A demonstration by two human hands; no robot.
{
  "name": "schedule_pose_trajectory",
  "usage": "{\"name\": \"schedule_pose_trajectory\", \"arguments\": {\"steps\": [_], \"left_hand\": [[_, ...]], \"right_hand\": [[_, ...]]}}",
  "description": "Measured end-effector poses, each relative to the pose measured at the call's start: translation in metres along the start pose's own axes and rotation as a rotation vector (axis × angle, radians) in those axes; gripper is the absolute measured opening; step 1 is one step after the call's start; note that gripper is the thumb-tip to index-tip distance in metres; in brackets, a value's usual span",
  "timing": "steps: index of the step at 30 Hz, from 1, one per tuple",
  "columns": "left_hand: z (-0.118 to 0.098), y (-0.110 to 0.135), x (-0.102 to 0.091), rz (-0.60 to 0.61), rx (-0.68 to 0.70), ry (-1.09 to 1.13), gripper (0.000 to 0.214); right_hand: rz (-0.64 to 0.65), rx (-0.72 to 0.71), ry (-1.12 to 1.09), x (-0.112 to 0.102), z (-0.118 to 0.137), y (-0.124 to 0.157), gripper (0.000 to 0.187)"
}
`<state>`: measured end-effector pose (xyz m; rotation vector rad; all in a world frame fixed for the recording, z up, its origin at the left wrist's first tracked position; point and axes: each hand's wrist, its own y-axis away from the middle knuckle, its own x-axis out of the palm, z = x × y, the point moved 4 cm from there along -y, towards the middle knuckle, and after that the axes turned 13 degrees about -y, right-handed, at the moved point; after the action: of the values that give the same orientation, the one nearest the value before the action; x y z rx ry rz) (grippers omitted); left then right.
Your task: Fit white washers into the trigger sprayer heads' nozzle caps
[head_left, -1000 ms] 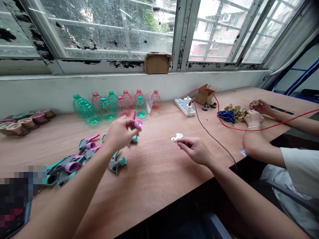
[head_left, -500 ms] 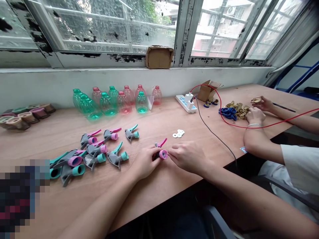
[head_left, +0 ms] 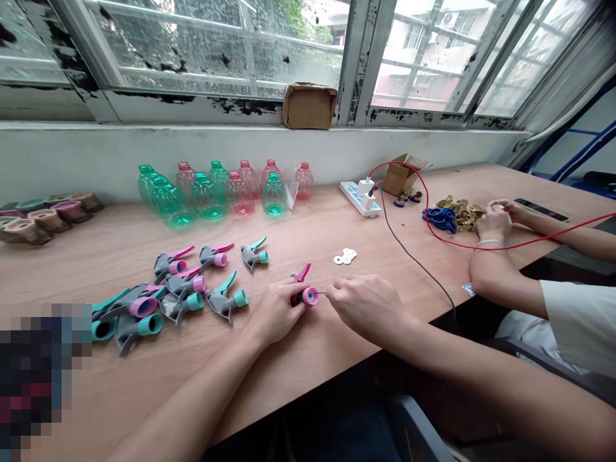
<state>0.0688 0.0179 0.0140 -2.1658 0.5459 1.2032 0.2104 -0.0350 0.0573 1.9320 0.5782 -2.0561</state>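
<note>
My left hand (head_left: 274,312) grips a grey plastic trigger sprayer head (head_left: 301,295) with a pink trigger and a pink collar, its collar facing right. My right hand (head_left: 363,307) pinches thin metal tweezers (head_left: 321,292), whose tip reaches the pink collar. The hands are close together, and the fingers hide most of the sprayer body. Several white washers (head_left: 345,256) lie on the wooden table (head_left: 298,346) just beyond my right hand. Several other trigger sprayer heads (head_left: 222,301), with teal or pink parts, lie to the left of my left hand.
A co-worker's hands (head_left: 498,218) work beside a heap of brass fittings and blue rings (head_left: 450,217). Green and pink plastic bottles (head_left: 206,196) stand along the wall. A power strip (head_left: 359,199), red and grey cables, and a cardboard box (head_left: 402,176) sit at the back.
The sprayer head has turned slightly in my left hand, and the tweezers tip now shows at its pink collar. My hands have barely shifted. The co-worker's hand has put down the brass ring.
</note>
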Motion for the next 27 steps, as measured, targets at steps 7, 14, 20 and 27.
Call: {"name": "schedule_pose_trajectory", "arguments": {"steps": [7,14,20,27], "left_hand": [[0.001,0.002,-0.001,0.011,0.000,0.036,0.012],[0.003,0.000,-0.001,0.035,-0.031,0.073,0.012],[0.006,0.001,0.000,0.019,-0.066,0.089,0.012],[0.008,0.000,0.001,-0.017,-0.098,0.097,0.015]], "right_hand": [[-0.037,0.042,-0.205,0.004,-0.011,-0.004,0.033],[-0.154,0.065,-0.549,0.027,-0.023,0.004,0.036],[-0.259,0.061,-0.598,0.035,-0.020,0.010,0.037],[-0.381,0.021,-0.417,0.046,-0.020,0.016,0.032]]}}
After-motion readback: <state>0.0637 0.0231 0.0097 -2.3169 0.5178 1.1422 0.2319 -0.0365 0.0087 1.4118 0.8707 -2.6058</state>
